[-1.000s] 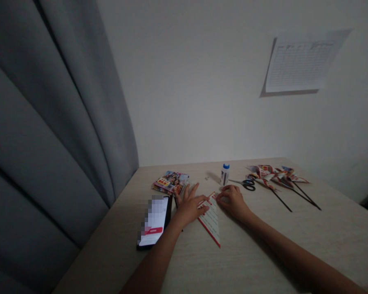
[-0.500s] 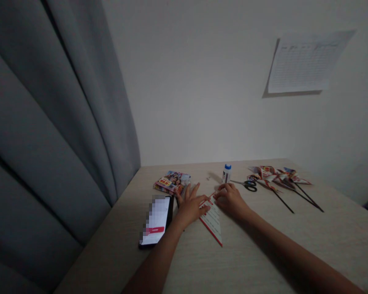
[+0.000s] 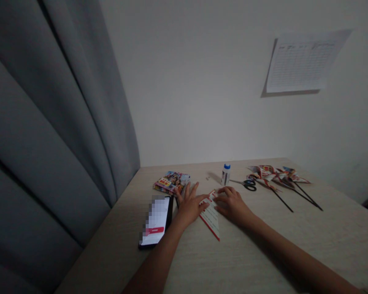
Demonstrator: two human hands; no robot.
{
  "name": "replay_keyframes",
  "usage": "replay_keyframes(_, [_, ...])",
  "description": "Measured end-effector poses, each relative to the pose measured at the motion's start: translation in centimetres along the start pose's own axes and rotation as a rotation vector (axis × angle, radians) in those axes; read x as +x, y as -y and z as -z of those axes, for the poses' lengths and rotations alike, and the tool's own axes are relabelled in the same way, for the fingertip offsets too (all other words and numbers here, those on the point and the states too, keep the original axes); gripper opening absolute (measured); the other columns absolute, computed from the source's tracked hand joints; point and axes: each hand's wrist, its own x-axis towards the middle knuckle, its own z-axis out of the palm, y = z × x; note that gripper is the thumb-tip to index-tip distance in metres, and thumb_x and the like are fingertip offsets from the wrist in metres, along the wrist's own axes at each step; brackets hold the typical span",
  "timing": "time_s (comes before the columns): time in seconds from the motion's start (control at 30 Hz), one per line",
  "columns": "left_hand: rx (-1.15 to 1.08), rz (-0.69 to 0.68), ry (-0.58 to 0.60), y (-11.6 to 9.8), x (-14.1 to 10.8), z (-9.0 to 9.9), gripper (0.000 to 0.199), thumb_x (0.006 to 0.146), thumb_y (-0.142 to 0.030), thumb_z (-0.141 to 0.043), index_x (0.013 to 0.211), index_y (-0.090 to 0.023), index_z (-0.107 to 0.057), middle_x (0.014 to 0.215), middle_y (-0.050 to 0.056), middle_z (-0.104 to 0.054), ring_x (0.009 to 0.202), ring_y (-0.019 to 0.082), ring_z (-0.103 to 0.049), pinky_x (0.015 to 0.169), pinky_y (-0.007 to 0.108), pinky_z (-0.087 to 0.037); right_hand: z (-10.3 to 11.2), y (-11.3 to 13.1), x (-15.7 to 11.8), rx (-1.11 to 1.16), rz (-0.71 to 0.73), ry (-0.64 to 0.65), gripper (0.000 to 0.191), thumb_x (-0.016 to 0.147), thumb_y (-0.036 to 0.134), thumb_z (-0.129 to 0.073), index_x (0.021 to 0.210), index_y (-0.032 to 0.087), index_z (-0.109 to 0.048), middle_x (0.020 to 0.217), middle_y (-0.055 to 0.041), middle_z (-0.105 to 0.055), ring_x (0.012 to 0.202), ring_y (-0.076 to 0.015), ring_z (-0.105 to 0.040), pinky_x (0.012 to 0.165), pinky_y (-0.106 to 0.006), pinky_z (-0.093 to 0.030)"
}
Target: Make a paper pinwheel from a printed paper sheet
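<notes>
A folded paper triangle (image 3: 212, 220), white with printed lines and a red edge, lies on the table between my hands. My left hand (image 3: 188, 209) rests with fingers spread, its thumb and index finger over the paper's left side. On the right edge of the triangle lie the bent fingertips of my right hand (image 3: 232, 204), apart from one another and not wrapped round anything. Just beyond that hand stands a white glue bottle (image 3: 225, 176) with a blue cap. Scissors (image 3: 249, 185) with black handles lie to its right.
Left of my left hand are a phone (image 3: 155, 228) with a lit screen and a stack of colourful printed paper (image 3: 171, 181). Several paper pinwheels (image 3: 271, 175) on dark sticks lie at the table's far right. A grey curtain (image 3: 79, 122) hangs along the left.
The paper triangle has shifted slightly away from me, and its lower tip sits a little higher. My right fingers have moved a little, uncovering its upper corner. My left hand stays nearly still.
</notes>
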Motion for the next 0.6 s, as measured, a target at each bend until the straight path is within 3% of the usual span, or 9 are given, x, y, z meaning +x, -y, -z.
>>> replay_keyframes(0.17, [0.019,0.025,0.024,-0.2,-0.1,0.2,0.049,0.093,-0.059,-0.046,0.142,-0.052,-0.045,0.164,-0.001,-0.024,0.151,0.037,-0.008,0.107,0.073,0.017,-0.4,0.1,1.4,-0.087,-0.014,-0.015,0.028,0.09,0.039,-0.062,0.115,0.031,-0.072,0.131,-0.0109,-0.055,0.127,-0.0305,-0.042,0.104,-0.049,-0.038])
replay_keyframes(0.4, [0.055,0.044,0.02,-0.3,-0.2,0.4,0.047,0.093,-0.054,-0.049,0.139,-0.046,-0.052,0.163,0.0,-0.027,0.151,0.038,-0.008,0.108,0.075,0.012,-0.6,-0.2,2.9,-0.126,-0.046,-0.022,0.028,0.09,0.036,-0.063,0.116,0.029,-0.072,0.131,-0.0121,-0.056,0.128,-0.031,-0.042,0.104,-0.048,-0.038])
replay_keyframes(0.6, [0.066,0.089,0.024,-0.2,-0.1,0.3,0.049,0.09,-0.059,-0.051,0.139,-0.05,-0.051,0.164,0.001,-0.026,0.151,0.04,-0.008,0.106,0.078,0.01,-0.2,-0.1,3.0,-0.089,-0.027,-0.001,0.029,0.09,0.036,-0.062,0.115,0.028,-0.073,0.133,-0.0125,-0.054,0.129,-0.0308,-0.042,0.105,-0.049,-0.038])
